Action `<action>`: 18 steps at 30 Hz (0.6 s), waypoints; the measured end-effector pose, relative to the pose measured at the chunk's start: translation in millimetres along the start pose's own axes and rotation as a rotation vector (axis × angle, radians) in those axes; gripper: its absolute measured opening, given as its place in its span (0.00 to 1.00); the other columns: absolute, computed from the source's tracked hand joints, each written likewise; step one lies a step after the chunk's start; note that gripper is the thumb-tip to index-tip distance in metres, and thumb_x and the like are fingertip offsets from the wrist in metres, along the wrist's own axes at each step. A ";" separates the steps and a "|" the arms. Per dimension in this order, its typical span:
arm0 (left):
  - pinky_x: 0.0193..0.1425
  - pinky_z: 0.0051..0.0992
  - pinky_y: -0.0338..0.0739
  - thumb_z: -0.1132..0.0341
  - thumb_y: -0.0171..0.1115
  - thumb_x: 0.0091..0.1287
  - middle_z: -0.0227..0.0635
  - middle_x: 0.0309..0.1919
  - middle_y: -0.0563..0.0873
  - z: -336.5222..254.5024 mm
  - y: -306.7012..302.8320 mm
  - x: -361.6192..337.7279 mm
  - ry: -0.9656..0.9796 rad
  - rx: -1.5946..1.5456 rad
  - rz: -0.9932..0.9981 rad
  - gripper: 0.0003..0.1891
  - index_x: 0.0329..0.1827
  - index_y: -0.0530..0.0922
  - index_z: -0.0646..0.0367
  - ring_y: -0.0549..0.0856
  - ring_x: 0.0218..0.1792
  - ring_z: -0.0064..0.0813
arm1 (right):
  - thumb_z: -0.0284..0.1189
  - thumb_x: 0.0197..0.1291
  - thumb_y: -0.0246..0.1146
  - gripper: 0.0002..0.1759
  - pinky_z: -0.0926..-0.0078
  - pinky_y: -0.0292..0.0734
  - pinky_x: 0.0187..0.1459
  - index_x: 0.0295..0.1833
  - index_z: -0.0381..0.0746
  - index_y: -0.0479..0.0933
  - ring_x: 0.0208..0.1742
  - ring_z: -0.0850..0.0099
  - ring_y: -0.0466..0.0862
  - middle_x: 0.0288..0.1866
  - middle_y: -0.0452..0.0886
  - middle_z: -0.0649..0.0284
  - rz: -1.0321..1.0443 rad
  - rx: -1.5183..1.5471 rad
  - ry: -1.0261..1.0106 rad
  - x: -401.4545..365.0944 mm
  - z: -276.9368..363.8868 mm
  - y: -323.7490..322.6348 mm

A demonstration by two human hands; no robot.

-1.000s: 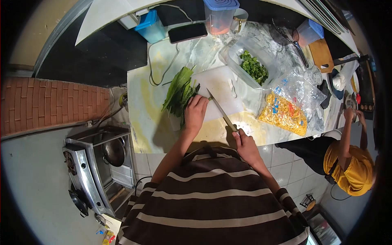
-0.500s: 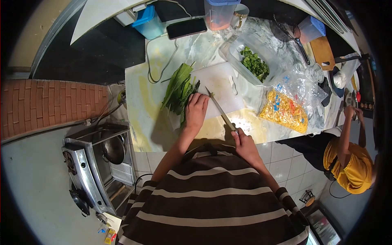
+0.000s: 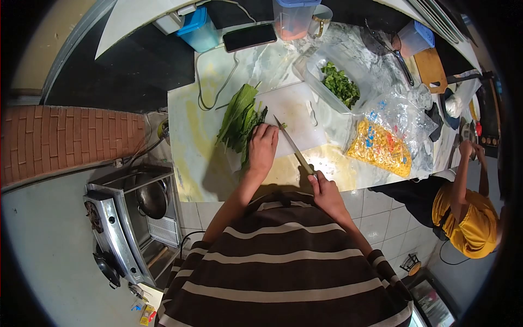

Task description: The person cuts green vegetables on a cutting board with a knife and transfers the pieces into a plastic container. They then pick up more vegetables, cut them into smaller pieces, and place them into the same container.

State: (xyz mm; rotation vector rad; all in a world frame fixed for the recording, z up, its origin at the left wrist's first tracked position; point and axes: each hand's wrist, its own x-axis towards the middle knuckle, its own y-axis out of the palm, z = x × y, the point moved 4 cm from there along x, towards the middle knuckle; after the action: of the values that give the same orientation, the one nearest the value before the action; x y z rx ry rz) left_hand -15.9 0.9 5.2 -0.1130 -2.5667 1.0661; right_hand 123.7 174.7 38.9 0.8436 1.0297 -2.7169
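The left hand (image 3: 263, 147) is clamping down, fingers together and curled over, on a bunch of long, broad dark-green leaves (image 3: 238, 119). The right hand (image 3: 327, 192) is closing around the handle of a long, narrow metal knife (image 3: 294, 143), whose blade is pointing away from the body, its tip just beside the left fingers. The leaves are lying across the left part of a white rectangular cutting board (image 3: 297, 106) and spilling past its edge onto a pale marble-patterned desk (image 3: 190, 141). Whether the blade is touching the board, one cannot tell.

Just beyond the board's far right corner, a clear rectangular plastic container (image 3: 353, 73) is holding chopped green leaves (image 3: 340, 85). Nearer the body, a transparent plastic bag with yellow contents (image 3: 379, 150) is lying beside the container. Toward the back, a black phone (image 3: 249, 37) is resting between a light-blue plastic tub (image 3: 197, 34) and a clear, blue-lidded container (image 3: 294, 22) showing something orange inside, and a pale cable (image 3: 204, 106) is looping over the desk. Farther right, a brown wooden board (image 3: 430, 71) is lying near a black-handled strainer (image 3: 403, 68); beyond, a person in a yellow shirt (image 3: 463, 223) is standing with both hands raised.
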 end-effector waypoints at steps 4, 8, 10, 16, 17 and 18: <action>0.46 0.41 0.78 0.72 0.63 0.66 0.40 0.39 0.82 1.5 0.9 0.1 -0.030 -0.018 0.003 0.04 0.40 0.82 0.61 0.82 0.42 0.46 | 0.40 0.75 0.51 0.20 0.42 0.75 0.39 0.49 0.31 0.70 0.39 0.35 0.81 0.37 0.81 0.34 0.011 0.034 0.002 0.8 1.0 1.4; 0.46 0.42 0.78 0.72 0.62 0.66 0.40 0.39 0.82 1.6 1.7 -0.1 -0.062 -0.015 0.014 0.04 0.40 0.82 0.61 0.82 0.42 0.46 | 0.40 0.76 0.51 0.20 0.43 0.75 0.39 0.49 0.31 0.71 0.40 0.35 0.81 0.38 0.81 0.34 0.011 0.033 0.016 -1.8 8.6 -0.2; 0.46 0.42 0.78 0.71 0.62 0.66 0.40 0.39 0.82 1.3 1.2 -0.7 -0.063 -0.025 0.014 0.03 0.40 0.82 0.60 0.82 0.43 0.46 | 0.40 0.76 0.51 0.20 0.43 0.76 0.39 0.49 0.31 0.71 0.40 0.35 0.81 0.38 0.81 0.33 0.015 0.033 0.028 -2.0 7.5 0.5; 0.46 0.42 0.78 0.72 0.62 0.66 0.41 0.39 0.82 2.2 0.9 -0.2 -0.079 -0.033 0.025 0.03 0.40 0.81 0.60 0.82 0.43 0.47 | 0.40 0.76 0.51 0.20 0.42 0.76 0.39 0.49 0.31 0.71 0.39 0.35 0.81 0.37 0.81 0.33 -0.008 0.018 0.017 -3.4 7.3 3.6; 0.46 0.42 0.78 0.72 0.62 0.66 0.41 0.39 0.82 2.6 1.0 -0.1 -0.083 -0.033 0.033 0.03 0.39 0.81 0.60 0.82 0.43 0.47 | 0.40 0.76 0.51 0.20 0.42 0.76 0.39 0.49 0.30 0.71 0.39 0.35 0.81 0.36 0.81 0.33 -0.005 0.013 0.017 -2.8 6.6 4.2; 0.46 0.42 0.78 0.72 0.62 0.66 0.41 0.39 0.82 2.0 0.7 1.2 -0.083 -0.032 0.036 0.03 0.39 0.81 0.60 0.82 0.43 0.47 | 0.40 0.76 0.50 0.20 0.42 0.76 0.39 0.48 0.30 0.71 0.39 0.35 0.81 0.36 0.81 0.33 0.000 0.009 0.015 -2.3 6.3 5.5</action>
State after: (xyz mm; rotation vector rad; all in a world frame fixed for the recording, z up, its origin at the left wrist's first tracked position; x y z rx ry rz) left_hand -17.8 0.2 3.7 -0.1255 -2.6661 1.0639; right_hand 124.4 166.3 40.8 0.8673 1.0206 -2.7210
